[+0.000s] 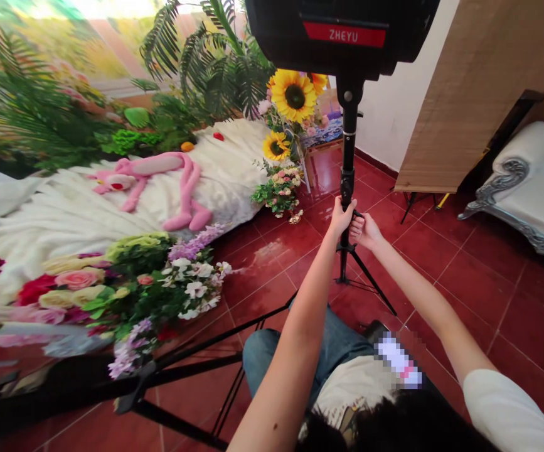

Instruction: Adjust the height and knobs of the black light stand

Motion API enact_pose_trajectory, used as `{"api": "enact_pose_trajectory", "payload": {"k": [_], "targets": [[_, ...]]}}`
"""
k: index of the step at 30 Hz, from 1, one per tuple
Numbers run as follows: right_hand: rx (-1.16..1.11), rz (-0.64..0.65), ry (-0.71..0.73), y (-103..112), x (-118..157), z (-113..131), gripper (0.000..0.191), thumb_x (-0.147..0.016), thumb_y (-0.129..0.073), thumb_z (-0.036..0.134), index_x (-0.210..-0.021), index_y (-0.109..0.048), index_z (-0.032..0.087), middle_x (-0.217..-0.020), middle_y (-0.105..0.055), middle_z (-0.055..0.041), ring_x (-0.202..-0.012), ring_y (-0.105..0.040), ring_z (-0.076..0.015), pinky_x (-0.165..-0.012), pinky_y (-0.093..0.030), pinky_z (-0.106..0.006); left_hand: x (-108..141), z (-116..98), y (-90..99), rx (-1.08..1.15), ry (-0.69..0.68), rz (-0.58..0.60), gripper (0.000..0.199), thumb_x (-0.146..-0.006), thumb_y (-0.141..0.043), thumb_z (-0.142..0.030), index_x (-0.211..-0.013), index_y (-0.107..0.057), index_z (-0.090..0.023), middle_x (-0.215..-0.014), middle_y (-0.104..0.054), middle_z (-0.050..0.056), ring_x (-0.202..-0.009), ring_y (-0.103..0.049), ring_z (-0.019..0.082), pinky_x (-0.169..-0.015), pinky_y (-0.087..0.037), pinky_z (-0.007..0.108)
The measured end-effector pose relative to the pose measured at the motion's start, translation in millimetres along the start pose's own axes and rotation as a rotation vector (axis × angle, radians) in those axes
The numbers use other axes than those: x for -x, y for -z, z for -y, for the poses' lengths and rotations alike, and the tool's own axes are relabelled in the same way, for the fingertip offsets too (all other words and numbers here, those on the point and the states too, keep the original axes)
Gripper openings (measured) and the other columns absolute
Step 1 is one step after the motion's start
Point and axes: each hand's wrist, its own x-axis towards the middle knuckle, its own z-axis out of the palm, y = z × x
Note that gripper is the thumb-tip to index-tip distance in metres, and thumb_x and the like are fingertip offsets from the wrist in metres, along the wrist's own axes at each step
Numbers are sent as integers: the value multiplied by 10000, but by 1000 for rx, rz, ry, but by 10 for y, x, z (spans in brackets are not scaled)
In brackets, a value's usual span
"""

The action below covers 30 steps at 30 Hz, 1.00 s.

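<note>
Left hand (341, 216) and right hand (364, 230) are clamping close together on a black light stand (346, 182), below its lamp (342, 34).

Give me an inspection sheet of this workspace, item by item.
Surface: glossy red tile floor, with a pale patch of glare.
Job's things: black light stand on tripod legs, topped by a ZHEYU lamp head.
Clutter: legs of a second black stand across the foreground; artificial flower bunch at the floor's edge.
Grippers: left hand grips the stand's pole; right hand closes on the stand beside it.
Cables: nothing seen.
Surroundings: pink plush panther on a white fluffy drape, sunflowers, palm fronds, bamboo blind, white silver-trimmed sofa.
</note>
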Motion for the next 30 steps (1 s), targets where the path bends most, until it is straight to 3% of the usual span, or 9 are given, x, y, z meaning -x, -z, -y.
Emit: {"api": "enact_pose_trajectory", "payload": {"k": [3, 7, 12, 17, 20, 24, 27, 30], "targets": [[197, -59, -8, 114, 12, 11, 483, -988, -229, 432, -563, -338, 228, -481, -407, 9, -423, -352, -121, -472, -339, -249, 1, -3, -2, 42, 43, 27, 191, -886, -631, -291, -946, -467, -212, -806, -547, -41, -673, -552, 66, -677, -497, 198], [831, -269, 179, 353, 98, 82, 460, -977, -357, 571, -742, -539, 220, -703, -651, -46, -657, -605, -194, -590, -405, -281, -2, 19, -11, 135, 91, 78, 209, -892, -617, -319, -978, -452, -224, -788, -524, -58, -555, -512, 55, -548, -485, 204], [1269, -209, 383, 373, 253, 217, 437, -969, -403, 619, -931, -583, 224, -928, -708, -75, -789, -649, -223, -621, -396, -293, 6, 0, 6, 127, 54, 55, 196, -876, -647, -293, -937, -475, -219, -804, -548, -44, -643, -533, 62, -644, -499, 204], [1527, -220, 459, 307, 239, 232, 428, -1015, -361, 517, -912, -626, 197, -925, -703, -121, -845, -643, -239, -587, -326, -280, 15, -80, 48, 106, 103, 85, 169, -871, -644, -251, -929, -489, -220, -829, -560, -40, -696, -548, 73, -706, -503, 215], [1555, -261, 488, 329, 162, 165, 460, -1014, -355, 497, -856, -655, 186, -865, -709, -127, -793, -633, -221, -581, -293, -277, 27, -122, 58, 135, 113, 97, 157, -870, -642, -230, -929, -498, -215, -829, -561, -37, -694, -548, 75, -706, -505, 220], [1303, -367, 535, 339, -12, -17, 585, -993, -287, 542, -682, -632, 186, -684, -677, -91, -622, -581, -175, -568, -271, -277, 51, -143, 51, 168, 134, 97, 167, -877, -642, -239, -944, -492, -209, -792, -549, -44, -644, -534, 62, -691, -509, 213], [1007, -429, 554, 302, -140, -165, 727, -950, -189, 674, -468, -451, 197, -457, -500, -43, -459, -448, -127, -535, -263, -275, 58, -121, 45, 188, 136, 86, 203, -872, -660, -271, -950, -484, -205, -785, -547, -49, -636, -535, 50, -690, -507, 192], [801, -448, 515, 263, -208, -253, 757, -900, -168, 773, -404, -320, 222, -374, -355, -8, -398, -349, -102, -487, -258, -270, 40, -82, 21, 229, 133, 97, 237, -869, -669, -308, -971, -483, -203, -765, -548, -52, -637, -543, 53, -701, -510, 197]]}}
